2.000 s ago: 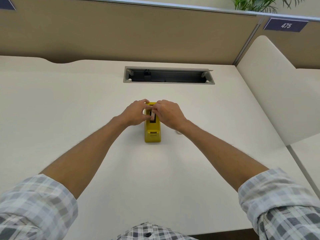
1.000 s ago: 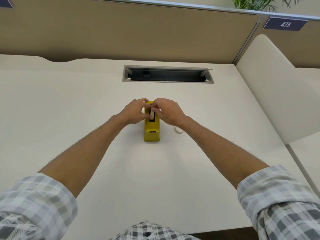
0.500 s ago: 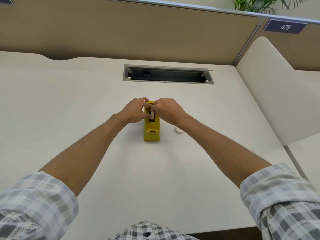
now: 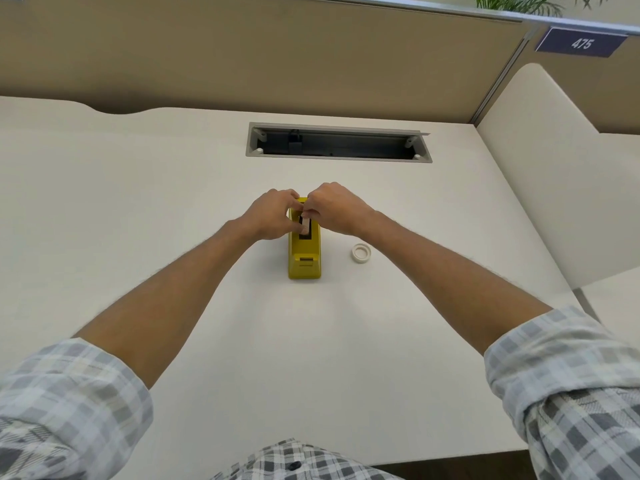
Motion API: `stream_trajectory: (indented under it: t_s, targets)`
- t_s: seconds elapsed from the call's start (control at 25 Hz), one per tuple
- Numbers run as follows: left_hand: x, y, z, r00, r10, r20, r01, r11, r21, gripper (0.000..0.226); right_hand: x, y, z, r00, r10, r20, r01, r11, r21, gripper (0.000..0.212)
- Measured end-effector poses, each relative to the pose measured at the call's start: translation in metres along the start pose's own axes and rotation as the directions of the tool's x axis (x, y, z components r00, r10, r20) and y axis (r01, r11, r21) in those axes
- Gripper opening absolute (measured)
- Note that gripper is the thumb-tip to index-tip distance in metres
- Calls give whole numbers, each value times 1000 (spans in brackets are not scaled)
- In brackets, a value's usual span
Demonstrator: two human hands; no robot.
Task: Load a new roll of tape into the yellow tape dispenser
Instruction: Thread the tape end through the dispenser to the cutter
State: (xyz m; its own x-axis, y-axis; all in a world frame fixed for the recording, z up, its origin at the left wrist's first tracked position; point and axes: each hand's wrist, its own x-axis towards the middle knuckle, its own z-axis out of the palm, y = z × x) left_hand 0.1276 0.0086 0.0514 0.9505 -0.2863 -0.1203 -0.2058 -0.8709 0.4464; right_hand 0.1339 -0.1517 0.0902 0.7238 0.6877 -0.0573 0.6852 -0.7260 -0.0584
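Observation:
The yellow tape dispenser (image 4: 304,263) stands on the white desk (image 4: 173,237), its cutter end towards me. My left hand (image 4: 270,216) and my right hand (image 4: 332,209) meet over its far end, fingertips pinching a pale roll of tape (image 4: 306,225) that stands on edge in the dispenser's dark slot. The fingers hide most of that roll. A second small white tape ring (image 4: 361,253) lies flat on the desk just right of the dispenser, under my right forearm's line.
A grey cable slot (image 4: 337,146) is cut into the desk beyond the hands. A tan partition wall (image 4: 277,57) runs along the back. A cream side panel (image 4: 554,168) rises at the right.
Both hands have stayed at the dispenser's far end, fingers shifting slightly on the roll. The white ring beside the dispenser has come fully into view as my right forearm shifted.

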Motion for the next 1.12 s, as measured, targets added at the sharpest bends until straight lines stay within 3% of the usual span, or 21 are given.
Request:
stream_trajectory:
  t_s: [0.48, 0.84, 1.12]
  targets:
    - [8, -3, 1, 1000, -20, 11, 20, 1000, 3, 49, 0, 0, -1, 1000, 0, 24, 0, 1000, 1, 30]
    - [7, -9, 2, 1000, 19, -1, -19, 998, -55, 47, -8, 4, 5, 997, 78, -21, -74, 986, 151, 33]
    - [6, -11, 3, 999, 28, -16, -29, 998, -57, 42, -5, -3, 5, 1000, 22, -10, -22, 999, -42, 24]
